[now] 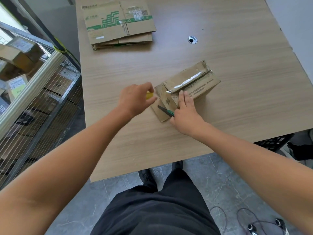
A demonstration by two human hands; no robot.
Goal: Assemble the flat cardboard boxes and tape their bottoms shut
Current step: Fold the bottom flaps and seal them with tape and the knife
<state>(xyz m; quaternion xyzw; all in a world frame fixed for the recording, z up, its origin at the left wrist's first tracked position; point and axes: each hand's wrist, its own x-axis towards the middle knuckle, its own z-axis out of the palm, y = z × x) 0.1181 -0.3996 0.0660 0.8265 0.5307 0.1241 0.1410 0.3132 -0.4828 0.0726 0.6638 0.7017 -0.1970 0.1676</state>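
Head view, box [199,85] under right fingers [181,97] gripping cutter [165,110], tape [149,95] beside

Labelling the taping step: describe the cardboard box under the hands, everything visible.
Brown corrugated cardboard box, worn, with small black print and a green logo. It sits askew on the wooden table, closed flaps up, a shiny clear tape strip along their seam. The right hand, gripping a green-black cutter, presses straight fingers on it. The left hand, pinching a yellow item, is by its near corner; contact unclear.
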